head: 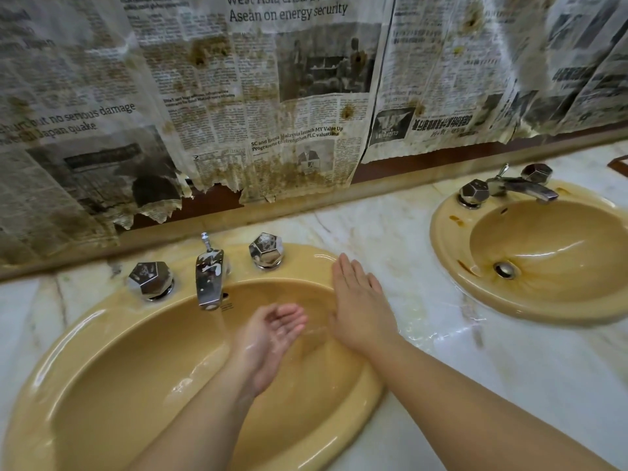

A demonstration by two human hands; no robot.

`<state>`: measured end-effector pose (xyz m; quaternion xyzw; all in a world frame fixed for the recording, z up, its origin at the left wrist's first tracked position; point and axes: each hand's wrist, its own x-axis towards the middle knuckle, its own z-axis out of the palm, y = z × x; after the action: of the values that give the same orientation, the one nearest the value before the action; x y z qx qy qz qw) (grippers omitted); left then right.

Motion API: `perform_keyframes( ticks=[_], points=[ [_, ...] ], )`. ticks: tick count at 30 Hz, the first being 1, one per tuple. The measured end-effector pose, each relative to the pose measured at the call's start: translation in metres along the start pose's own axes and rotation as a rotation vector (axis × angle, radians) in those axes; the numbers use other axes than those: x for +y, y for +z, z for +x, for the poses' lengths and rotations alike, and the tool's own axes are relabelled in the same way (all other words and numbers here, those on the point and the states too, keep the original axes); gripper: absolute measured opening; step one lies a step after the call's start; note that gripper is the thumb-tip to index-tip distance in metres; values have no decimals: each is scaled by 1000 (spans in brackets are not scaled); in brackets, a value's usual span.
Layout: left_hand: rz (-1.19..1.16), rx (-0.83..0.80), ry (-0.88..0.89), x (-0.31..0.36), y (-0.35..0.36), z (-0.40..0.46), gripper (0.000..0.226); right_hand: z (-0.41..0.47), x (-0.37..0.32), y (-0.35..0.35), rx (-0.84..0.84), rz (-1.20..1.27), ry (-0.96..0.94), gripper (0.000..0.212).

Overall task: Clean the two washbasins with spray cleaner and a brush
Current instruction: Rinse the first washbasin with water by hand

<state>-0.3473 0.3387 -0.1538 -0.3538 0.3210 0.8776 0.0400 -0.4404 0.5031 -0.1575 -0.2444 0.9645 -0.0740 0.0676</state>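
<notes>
Two mustard-yellow washbasins are set in a marble counter. The near basin (102, 334) fills the lower left, and water runs from its chrome tap (209, 283). My left hand (272, 338) is cupped palm up beside the stream, over the bowl, holding nothing. My right hand (360, 311) lies flat, fingers straight, on the near basin's right rim. The far basin (452, 253) at the right has brown stains on its rim and around its drain (505, 269). No spray cleaner or brush is in view.
Chrome faceted knobs (151, 280) (266, 249) flank the near tap. The far basin has its own tap and knobs (523, 188). Wet marble counter (509, 368) lies between and in front of the basins. Stained, torn newspaper (272, 96) covers the wall behind.
</notes>
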Motion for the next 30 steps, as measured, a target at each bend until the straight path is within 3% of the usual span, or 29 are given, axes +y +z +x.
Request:
perform_keyframes(
  ticks=[2,10,14,17,21,25,28,30],
  points=[
    [-64,116,10,11,-31,3,34,-20,1,4,-14,-17,72,100],
    [-448,153,-17,51,-55,-7,39,-89,-44,13,-34,36,314,106],
    [-539,172,-10,49,-36,-12,36,-114,-66,14,-84,89,295,91],
    [-531,142,-43,33,-15,-19,25,-129,-69,10,-123,88,193,68],
    [-298,-43,-96,16,37,-40,31,-102,-42,-7,-84,22,17,41],
    [184,-155,-73,-22,68,-69,32,-99,-8,-8,-54,41,-212,48],
    [518,-132,-3,-49,43,-80,34,-132,-19,7,6,42,-304,21],
    [608,-15,30,-49,14,-79,35,-152,-46,18,7,-20,-242,21]
  ],
)
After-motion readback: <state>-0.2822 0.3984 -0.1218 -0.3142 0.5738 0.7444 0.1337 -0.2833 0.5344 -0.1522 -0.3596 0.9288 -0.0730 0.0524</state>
